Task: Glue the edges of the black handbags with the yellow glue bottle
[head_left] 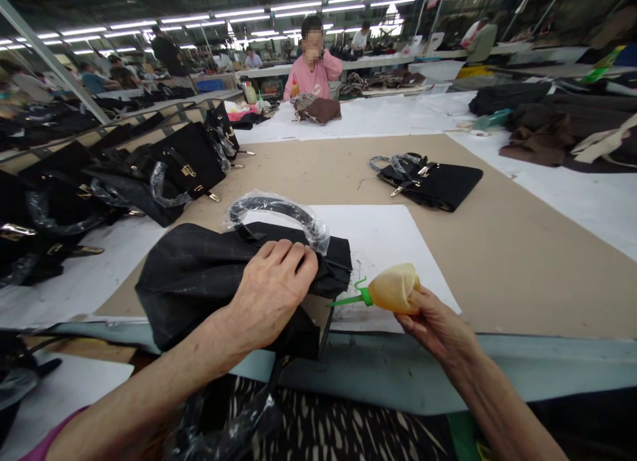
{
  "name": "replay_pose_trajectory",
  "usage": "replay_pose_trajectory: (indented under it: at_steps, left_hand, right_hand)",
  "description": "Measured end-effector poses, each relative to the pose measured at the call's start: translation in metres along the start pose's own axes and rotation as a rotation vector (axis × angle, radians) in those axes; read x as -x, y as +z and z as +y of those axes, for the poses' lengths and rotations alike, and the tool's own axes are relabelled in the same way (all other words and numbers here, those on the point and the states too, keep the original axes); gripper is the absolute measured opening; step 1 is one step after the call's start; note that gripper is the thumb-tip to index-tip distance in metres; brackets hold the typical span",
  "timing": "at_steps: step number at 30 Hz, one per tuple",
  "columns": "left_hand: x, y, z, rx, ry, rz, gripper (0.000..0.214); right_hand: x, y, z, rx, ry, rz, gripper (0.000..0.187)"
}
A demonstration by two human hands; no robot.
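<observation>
A black handbag (199, 268) lies on its side at the table's near edge, its upper handle (279, 209) wrapped in clear plastic. My left hand (279, 288) is closed over the bag's edge, with the fingertips hidden behind the material. In my right hand (423, 315) is a squeeze bottle (395, 288) of amber liquid with a green nozzle. The bottle lies sideways, and its nozzle tip points left at the bag's open edge, close to a tan inner panel (316, 308). Whether the tip touches the bag I cannot tell. Under both lies a white sheet (388, 235).
Several finished-looking black bags (184, 156) stand in a row on the left. Another black handbag (442, 182) lies flat further back on the brown board (527, 249). Dark fabric piles (542, 123) sit at right. Across the table is a person in pink (318, 79), beside a brown bundle (318, 109).
</observation>
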State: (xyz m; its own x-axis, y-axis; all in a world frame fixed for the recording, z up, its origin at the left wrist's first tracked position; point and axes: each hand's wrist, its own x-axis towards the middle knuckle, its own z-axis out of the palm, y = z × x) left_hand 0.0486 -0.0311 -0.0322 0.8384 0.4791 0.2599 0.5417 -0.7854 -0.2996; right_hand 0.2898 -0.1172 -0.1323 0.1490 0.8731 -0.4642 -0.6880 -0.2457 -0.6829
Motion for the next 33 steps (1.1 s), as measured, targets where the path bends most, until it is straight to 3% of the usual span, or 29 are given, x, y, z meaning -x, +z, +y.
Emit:
replay_pose_trajectory:
  at_steps: [19,23,28,33]
  left_hand:
    - [-0.001,0.006,0.003,-0.035,0.004,0.021,0.029]
    - [0.001,0.006,0.003,-0.030,-0.001,0.025,0.029]
    - [0.003,0.004,0.003,-0.031,-0.004,0.036,0.029]
    - [0.002,0.003,0.004,-0.037,-0.008,0.031,0.029]
  right_hand:
    - [0.051,0.010,0.012,-0.033,0.086,-0.132,0.026]
    - [0.060,0.011,0.014,-0.084,0.072,-0.076,0.025]
    - [0.061,0.017,0.010,-0.138,0.067,0.102,0.034]
    - [0.060,0.028,0.008,-0.202,0.093,0.130,0.038]
